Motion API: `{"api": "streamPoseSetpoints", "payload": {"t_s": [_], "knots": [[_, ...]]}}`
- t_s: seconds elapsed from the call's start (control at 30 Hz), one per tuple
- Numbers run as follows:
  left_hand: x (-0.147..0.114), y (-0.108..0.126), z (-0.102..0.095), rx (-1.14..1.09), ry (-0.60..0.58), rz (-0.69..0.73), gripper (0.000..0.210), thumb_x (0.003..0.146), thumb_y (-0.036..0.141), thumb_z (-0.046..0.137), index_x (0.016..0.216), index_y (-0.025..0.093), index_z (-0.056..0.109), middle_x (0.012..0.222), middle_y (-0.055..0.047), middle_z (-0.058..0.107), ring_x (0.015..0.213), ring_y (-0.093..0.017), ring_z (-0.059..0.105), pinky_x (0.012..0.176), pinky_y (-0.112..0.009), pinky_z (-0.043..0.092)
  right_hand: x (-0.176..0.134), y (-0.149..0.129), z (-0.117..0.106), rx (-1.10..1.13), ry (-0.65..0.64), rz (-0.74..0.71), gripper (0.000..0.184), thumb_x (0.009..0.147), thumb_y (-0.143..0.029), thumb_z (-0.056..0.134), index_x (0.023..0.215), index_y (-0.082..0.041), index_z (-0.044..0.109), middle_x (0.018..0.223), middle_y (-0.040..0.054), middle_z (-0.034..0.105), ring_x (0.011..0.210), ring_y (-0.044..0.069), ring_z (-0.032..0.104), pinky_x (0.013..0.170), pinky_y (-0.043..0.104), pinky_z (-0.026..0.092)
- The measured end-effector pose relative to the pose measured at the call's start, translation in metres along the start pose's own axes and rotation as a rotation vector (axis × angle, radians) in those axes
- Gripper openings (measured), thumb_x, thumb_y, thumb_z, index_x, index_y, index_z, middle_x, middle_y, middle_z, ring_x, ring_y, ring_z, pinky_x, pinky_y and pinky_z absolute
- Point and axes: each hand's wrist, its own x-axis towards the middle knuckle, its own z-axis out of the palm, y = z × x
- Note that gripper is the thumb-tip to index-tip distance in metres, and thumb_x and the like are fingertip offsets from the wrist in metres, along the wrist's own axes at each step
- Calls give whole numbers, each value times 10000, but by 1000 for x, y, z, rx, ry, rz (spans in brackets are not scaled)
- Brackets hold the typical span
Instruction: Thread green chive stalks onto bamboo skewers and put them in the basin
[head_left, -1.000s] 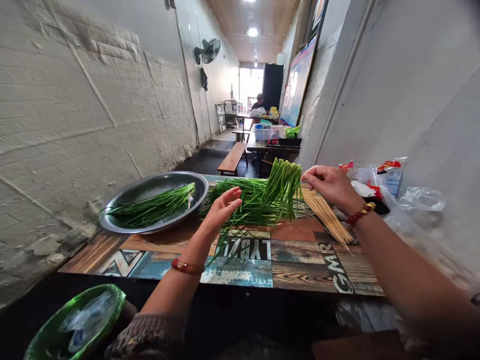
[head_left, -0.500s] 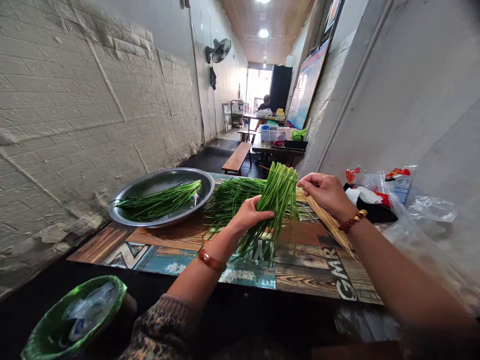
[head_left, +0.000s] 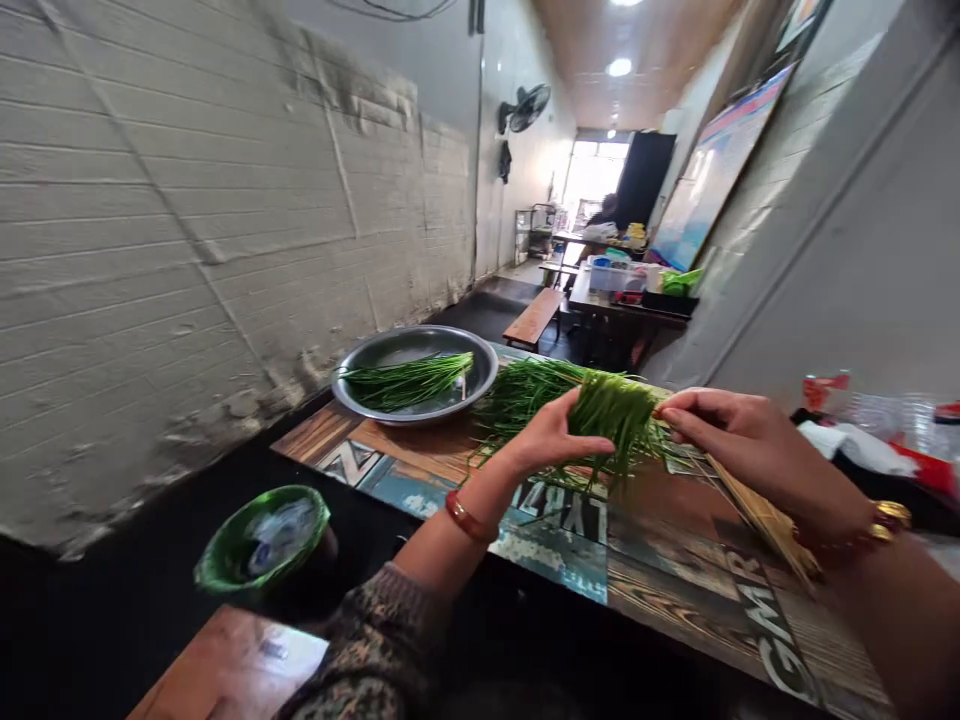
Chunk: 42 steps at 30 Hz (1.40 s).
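A bundle of green chives (head_left: 616, 408) is gripped in my left hand (head_left: 551, 438), with the fingers behind it and the thumb stretched across its front. The stalk ends are lined up at the top and the bundle looks tilted. At its right side my right hand (head_left: 735, 428) is closed in a pinch on a thin bamboo skewer, mostly hidden by fingers and stalks. Loose chives (head_left: 517, 392) lie on the table behind my left hand. Bamboo skewers (head_left: 761, 510) lie below my right hand. Another chive bundle (head_left: 409, 382) rests in a metal basin (head_left: 397, 350).
The wood-patterned table (head_left: 667, 575) has lettering on it. Plastic packaging and cloth (head_left: 855, 445) sit at the right. Below left is a green-lined bin (head_left: 262, 545) beside a brown stool (head_left: 232, 665). Further off stand a bench (head_left: 534, 318), a table with boxes (head_left: 619, 285) and a person.
The view has turned left, so things appear further right. The chive bundle has tipped, its cut ends lower and blurred. My right hand has come closer against its side.
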Motion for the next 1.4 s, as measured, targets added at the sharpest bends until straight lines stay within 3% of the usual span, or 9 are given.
{"api": "streamPoseSetpoints", "payload": {"t_s": [0.1,0.27,0.5,0.67,0.8,0.9,1.03,1.23,1.4], "knots": [[-16,-6,-3,-28,95,-83,613,646,386,802,1164,116,617,1069,-99,666,964,-233,608,870,-336,462,8,1,7,-41,-75,-50,280,861,-466,521,924,-254,693,867,45,708,740,220,634,622,320,465],[-45,-9,-31,-141,89,-182,466,673,461,765,957,102,679,860,-49,676,775,-166,599,722,-267,453,28,-11,26,-122,-124,-167,263,864,-458,516,897,-273,701,848,57,708,704,230,635,620,353,474],[-61,11,-66,-229,78,-217,426,599,379,832,886,89,709,825,-81,694,743,-187,622,721,-303,491,60,-37,75,136,-193,-105,288,860,-451,551,934,-221,707,818,61,709,696,196,649,594,302,505],[-106,16,-100,-292,143,-332,337,655,340,798,881,103,719,860,-107,724,737,-209,665,709,-325,543,99,-35,102,341,-427,-98,333,895,-426,512,1029,-181,693,893,72,719,771,152,660,686,277,535],[-145,17,-122,-303,216,-402,324,686,321,774,914,99,716,866,-117,730,716,-218,681,658,-310,557,142,-26,151,402,-376,-1,317,906,-317,467,1097,-156,662,993,94,715,797,129,663,639,232,521],[-159,16,-128,-313,297,-420,332,656,301,795,908,104,706,826,-105,728,693,-206,674,641,-294,555,173,-33,202,94,-358,55,326,908,-271,445,1139,-183,657,870,38,733,696,104,660,583,188,493],[-168,19,-135,-317,464,-377,332,636,312,803,885,120,695,786,-90,719,657,-195,662,629,-299,553,203,-49,253,-72,-345,64,308,869,-335,502,818,-145,739,692,60,712,666,159,658,589,223,460],[-193,23,-151,-307,476,-376,262,669,320,771,835,123,727,776,-100,715,680,-211,664,637,-311,552,223,-48,285,-252,-301,149,193,727,-311,668,738,-129,730,901,172,726,889,270,663,703,297,454],[-198,17,-152,-322,467,-411,266,667,325,777,838,127,731,766,-101,716,671,-209,658,643,-319,552,215,-32,287,-214,-209,133,223,830,-241,505,835,-147,707,926,137,730,893,231,659,740,290,442]]}}
